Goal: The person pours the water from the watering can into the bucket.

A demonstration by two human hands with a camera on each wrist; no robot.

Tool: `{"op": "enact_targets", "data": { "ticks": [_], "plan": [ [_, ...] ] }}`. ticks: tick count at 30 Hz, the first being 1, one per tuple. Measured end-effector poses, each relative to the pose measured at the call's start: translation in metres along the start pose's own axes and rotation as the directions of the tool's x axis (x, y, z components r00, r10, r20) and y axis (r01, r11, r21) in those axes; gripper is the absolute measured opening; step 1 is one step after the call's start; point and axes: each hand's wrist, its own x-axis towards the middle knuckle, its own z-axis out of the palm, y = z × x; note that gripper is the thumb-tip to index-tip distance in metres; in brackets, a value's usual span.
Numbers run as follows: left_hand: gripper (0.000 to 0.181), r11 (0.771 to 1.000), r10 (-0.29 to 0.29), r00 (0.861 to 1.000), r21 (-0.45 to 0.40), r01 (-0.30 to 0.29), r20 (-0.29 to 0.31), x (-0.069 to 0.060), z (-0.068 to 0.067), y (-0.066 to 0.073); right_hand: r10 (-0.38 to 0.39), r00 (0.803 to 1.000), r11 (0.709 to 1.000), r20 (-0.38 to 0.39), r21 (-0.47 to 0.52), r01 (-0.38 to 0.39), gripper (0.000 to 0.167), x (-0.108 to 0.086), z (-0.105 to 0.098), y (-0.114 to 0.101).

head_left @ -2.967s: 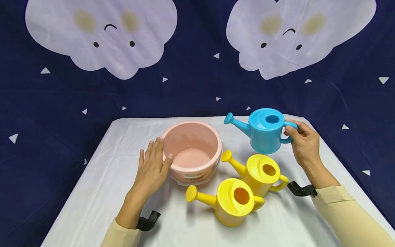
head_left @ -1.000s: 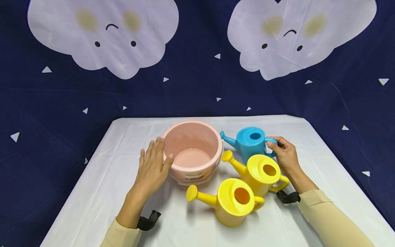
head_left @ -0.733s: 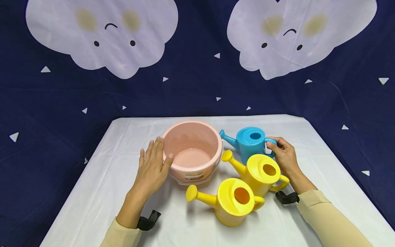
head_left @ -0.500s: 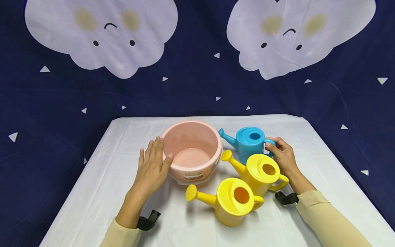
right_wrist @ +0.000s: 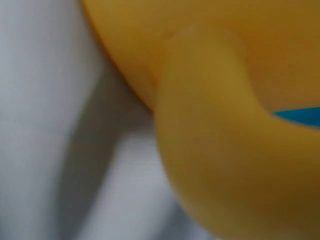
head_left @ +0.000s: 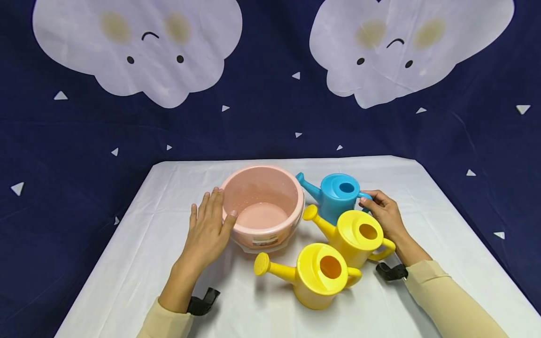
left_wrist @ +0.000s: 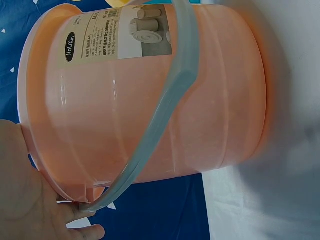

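Observation:
My left hand (head_left: 207,234) rests with straight fingers against the left rim of a pink bucket (head_left: 270,231). In the left wrist view, the bucket's side (left_wrist: 120,110) shows a label and a grey carrying handle (left_wrist: 155,130); the left hand (left_wrist: 27,190) touches the rim. Right of the bucket is a small blue watering can (head_left: 334,204), spout close to the bucket's rim. My right hand (head_left: 386,218) pinches its handle. A yellow watering can (head_left: 348,227) stands just in front, partly hiding the blue can's base. Another yellow watering can (head_left: 313,284) stands nearer.
A white cloth (head_left: 160,211) covers the table. Behind it hangs a dark blue curtain (head_left: 270,131) with clouds and small white triangles. Blurred and close, a yellow can's handle (right_wrist: 205,125) fills much of the right wrist view.
From three seconds ago, my right hand has brought the blue watering can down and left, beside the bucket; lately it has shifted slightly further left and turned a little. My left hand stays put.

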Motion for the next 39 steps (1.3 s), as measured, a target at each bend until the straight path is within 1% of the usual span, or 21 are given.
{"op": "enact_targets", "data": {
  "ticks": [7,10,22,26,28,32,36,39],
  "plan": [
    [0.07,1.0,0.005,1.0,0.002,-0.005,-0.005,0.0,0.0,0.0,0.054,0.998,0.992,0.016,-0.112,-0.052,0.036,0.002,0.001,0.003],
    [0.07,1.0,0.007,1.0,0.005,-0.007,-0.007,0.001,0.001,-0.001,0.072,0.997,0.987,0.023,-0.144,-0.068,0.037,0.002,0.001,0.005],
    [0.068,1.0,0.004,1.0,-0.007,-0.004,-0.004,0.001,0.0,-0.003,0.07,0.996,0.975,0.047,-0.212,-0.059,0.042,0.0,0.002,0.002],
    [0.068,1.0,0.006,1.0,-0.013,-0.006,-0.001,0.003,0.0,-0.004,0.087,0.995,0.962,0.051,-0.263,-0.07,0.046,0.001,0.001,0.0],
    [0.068,1.0,0.009,1.0,-0.021,-0.009,0.001,0.004,0.0,-0.004,0.1,0.994,0.951,0.053,-0.3,-0.079,0.05,0.003,0.0,-0.003],
    [0.069,0.999,0.009,1.0,-0.048,-0.009,0.016,0.004,-0.001,-0.005,0.12,0.991,0.941,0.054,-0.324,-0.096,0.055,0.004,-0.002,-0.013],
    [0.069,0.996,0.008,0.999,-0.085,-0.005,0.04,0.004,-0.004,-0.006,0.11,0.993,0.936,0.038,-0.34,-0.091,0.052,0.0,-0.003,-0.026],
    [0.07,0.995,0.006,0.999,-0.103,-0.001,0.049,0.003,-0.005,-0.007,0.082,0.996,0.928,0.025,-0.366,-0.067,0.049,-0.003,-0.005,-0.036]
  ]
}}
